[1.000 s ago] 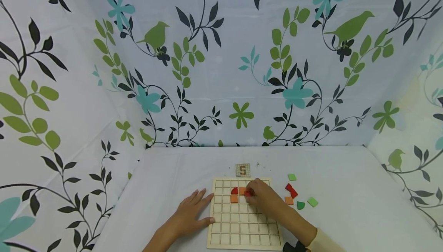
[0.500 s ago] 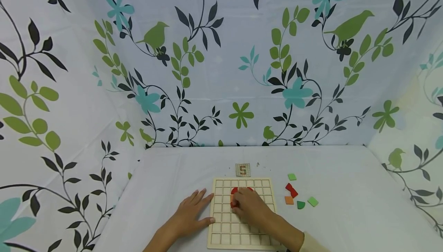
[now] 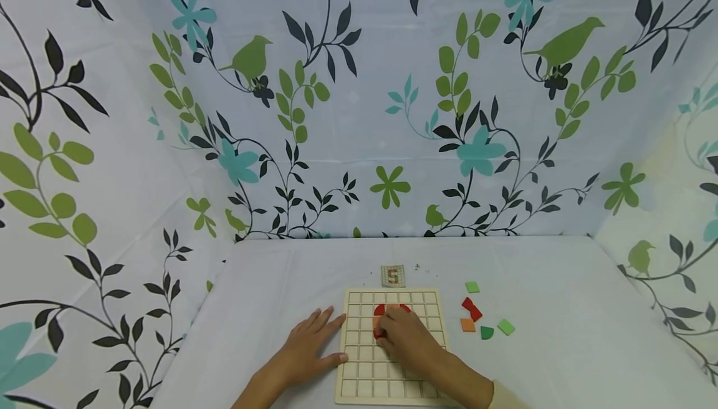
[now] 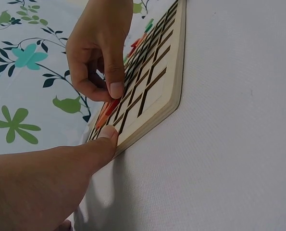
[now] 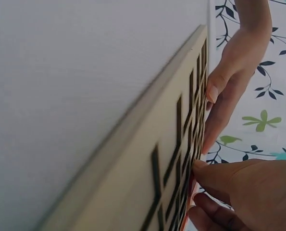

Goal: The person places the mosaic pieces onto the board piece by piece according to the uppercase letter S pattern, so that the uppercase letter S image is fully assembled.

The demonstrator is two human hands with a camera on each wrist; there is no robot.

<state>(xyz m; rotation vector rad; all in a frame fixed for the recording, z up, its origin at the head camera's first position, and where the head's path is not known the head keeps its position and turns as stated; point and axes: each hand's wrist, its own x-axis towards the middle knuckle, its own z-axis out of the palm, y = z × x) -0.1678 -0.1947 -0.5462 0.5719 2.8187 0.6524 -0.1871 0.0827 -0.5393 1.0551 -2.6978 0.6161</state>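
Right hand (image 3: 405,339) over the upper-left part of the board (image 3: 364,354), grip together: thumb and bent fingers clamped on a red tile (image 4: 113,107). Tile's at the board's third column from the left, low against the grid; fingers hide most of its outline, can't tell if it's seated.

Left hand (image 3: 308,348) grip apart — fingers straight and spread, thumb on the board's left rim.

Board: pale smooth wood, thick edge, dark-lined square cells. Two red quarter-rounds (image 3: 379,310) sit in its second row, with an orange square (image 3: 376,322) under the left one, partly covered by the fingers.

Right of the board, loose flat pieces: light green squares (image 3: 472,287), a corner-touching red pair (image 3: 475,313), a dark green rounded piece (image 3: 487,333). Small card (image 3: 392,276) just beyond the board — grid-printed, S-like figure. Counter (image 3: 269,309) wears white, finely woven cloth.
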